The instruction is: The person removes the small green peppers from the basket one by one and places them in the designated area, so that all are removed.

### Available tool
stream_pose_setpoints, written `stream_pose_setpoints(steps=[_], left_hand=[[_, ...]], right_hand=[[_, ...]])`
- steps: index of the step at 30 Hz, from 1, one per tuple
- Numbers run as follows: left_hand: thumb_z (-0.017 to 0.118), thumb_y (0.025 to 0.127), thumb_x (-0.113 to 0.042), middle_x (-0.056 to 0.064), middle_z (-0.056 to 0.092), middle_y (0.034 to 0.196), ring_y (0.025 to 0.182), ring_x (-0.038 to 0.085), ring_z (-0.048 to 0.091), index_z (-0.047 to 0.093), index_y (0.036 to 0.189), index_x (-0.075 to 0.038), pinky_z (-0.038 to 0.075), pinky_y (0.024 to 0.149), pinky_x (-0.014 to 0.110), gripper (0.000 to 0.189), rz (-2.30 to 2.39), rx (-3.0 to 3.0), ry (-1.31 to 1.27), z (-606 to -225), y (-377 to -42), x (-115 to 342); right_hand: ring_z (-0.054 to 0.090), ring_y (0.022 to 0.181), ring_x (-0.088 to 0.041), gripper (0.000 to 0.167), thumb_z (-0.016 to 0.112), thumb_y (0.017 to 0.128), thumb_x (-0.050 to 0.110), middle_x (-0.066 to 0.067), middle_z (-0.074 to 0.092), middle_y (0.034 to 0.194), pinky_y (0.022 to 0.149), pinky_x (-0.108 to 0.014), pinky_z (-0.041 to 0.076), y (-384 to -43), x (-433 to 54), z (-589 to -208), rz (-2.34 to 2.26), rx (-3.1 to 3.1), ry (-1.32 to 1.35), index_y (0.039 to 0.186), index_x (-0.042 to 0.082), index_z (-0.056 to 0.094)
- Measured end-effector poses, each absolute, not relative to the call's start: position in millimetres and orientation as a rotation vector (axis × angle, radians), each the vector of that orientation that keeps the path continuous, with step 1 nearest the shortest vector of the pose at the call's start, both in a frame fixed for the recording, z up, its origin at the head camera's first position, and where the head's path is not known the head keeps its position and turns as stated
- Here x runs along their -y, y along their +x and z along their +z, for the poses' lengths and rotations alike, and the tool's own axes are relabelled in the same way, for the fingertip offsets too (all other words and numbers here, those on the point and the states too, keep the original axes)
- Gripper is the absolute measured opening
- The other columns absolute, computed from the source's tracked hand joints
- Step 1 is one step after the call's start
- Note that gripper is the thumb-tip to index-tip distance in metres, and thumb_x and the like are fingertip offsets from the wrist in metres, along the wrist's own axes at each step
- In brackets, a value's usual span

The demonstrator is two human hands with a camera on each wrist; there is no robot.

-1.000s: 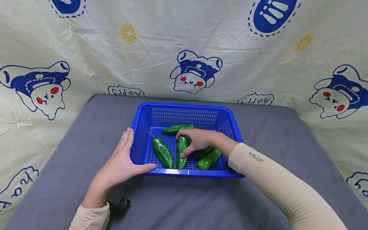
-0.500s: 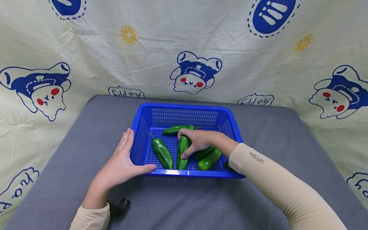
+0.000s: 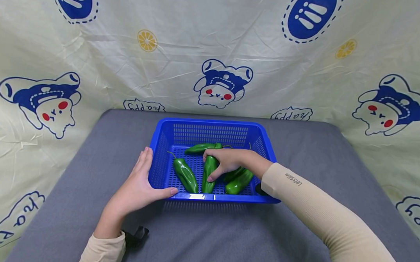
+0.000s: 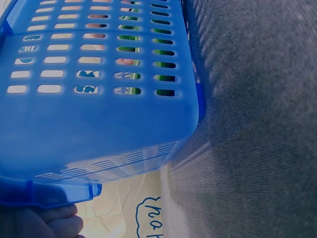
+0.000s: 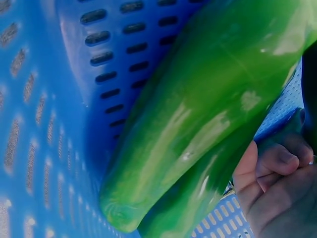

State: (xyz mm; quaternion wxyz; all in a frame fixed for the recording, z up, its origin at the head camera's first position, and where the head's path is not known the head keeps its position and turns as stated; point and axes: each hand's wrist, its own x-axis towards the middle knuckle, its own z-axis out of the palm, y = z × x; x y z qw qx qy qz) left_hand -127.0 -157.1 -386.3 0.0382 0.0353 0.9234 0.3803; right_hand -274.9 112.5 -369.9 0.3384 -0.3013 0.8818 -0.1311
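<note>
A blue plastic basket [image 3: 211, 197] holds several long green peppers. My right hand [image 3: 226, 160] reaches into it and grips one green pepper [image 3: 209, 181] in the middle, thumb on the near side. To the left of that pepper lies another green pepper [image 3: 185, 175], and one more green pepper [image 3: 198, 148] lies behind, partly covered by the hand. My left hand [image 3: 137, 186] rests at the basket's front left corner, fingers straight along the left side, thumb on the front rim. In the left wrist view, its fingertips [image 4: 67, 225] touch the rim.
More green peppers [image 3: 238, 182] lie at the basket's right side, partly under my right forearm; they fill much of the right wrist view. Grey cloth [image 3: 205, 240] covers the table, and a patterned curtain [image 3: 177, 78] hangs behind it.
My right hand and the pepper it grips have shifted very slightly to the right. The left hand stays at the basket's corner.
</note>
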Motion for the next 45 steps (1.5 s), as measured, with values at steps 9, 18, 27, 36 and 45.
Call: stream_pose_setpoints(steps=[9, 18, 27, 36, 45], left_hand=[[0.080, 0.070, -0.064, 0.005, -0.011, 0.168, 0.155, 0.036, -0.005, -0.008, 0.160, -0.016, 0.015, 0.117, 0.069, 0.135, 1.161, -2.835, 0.106, -386.9, -126.7, 158.1], [0.079, 0.069, -0.067, 0.004, -0.011, 0.168, 0.155, 0.033, -0.008, -0.007, 0.160, -0.014, 0.013, 0.119, 0.067, 0.136, 1.163, -2.832, 0.110, -386.7, -126.9, 158.0], [0.080, 0.068, -0.067, 0.006, -0.011, 0.168, 0.155, 0.036, -0.008, -0.007, 0.160, -0.013, 0.011, 0.119, 0.068, 0.137, 1.163, -2.838, 0.117, -385.9, -127.0, 157.2], [0.080, 0.069, -0.066, 0.008, -0.010, 0.168, 0.154, 0.040, -0.008, -0.007, 0.160, -0.013, 0.010, 0.118, 0.069, 0.136, 1.145, -2.850, 0.107, -385.3, -126.2, 157.0], [0.080, 0.069, -0.065, 0.009, -0.010, 0.168, 0.154, 0.039, -0.008, -0.006, 0.160, -0.012, 0.008, 0.119, 0.068, 0.136, 1.144, -2.857, 0.108, -386.5, -126.5, 157.1]], right_hand=[[0.060, 0.094, -0.016, 0.057, 0.082, 0.078, 0.049, -0.001, 0.060, 0.108, 0.081, -0.031, 0.050, -275.4, -113.4, -368.8, -0.385, -2.284, -0.775, 0.118, 0.029, 0.047], [0.060, 0.092, -0.016, 0.057, 0.082, 0.078, 0.048, 0.000, 0.063, 0.104, 0.080, -0.031, 0.051, -275.7, -115.5, -363.1, -0.443, -2.293, -0.806, 0.117, 0.027, 0.047], [0.060, 0.089, -0.015, 0.055, 0.082, 0.079, 0.046, 0.000, 0.062, 0.102, 0.078, -0.030, 0.051, -275.3, -116.6, -358.0, -0.491, -2.333, -0.888, 0.116, 0.024, 0.047], [0.061, 0.087, -0.015, 0.057, 0.082, 0.079, 0.046, 0.000, 0.063, 0.102, 0.076, -0.030, 0.052, -276.3, -123.8, -350.2, -0.516, -2.385, -0.895, 0.117, 0.024, 0.047], [0.061, 0.088, -0.021, 0.056, 0.083, 0.079, 0.043, -0.002, 0.063, 0.101, 0.075, -0.030, 0.053, -275.5, -126.5, -338.2, -0.588, -2.413, -0.900, 0.117, 0.022, 0.047]])
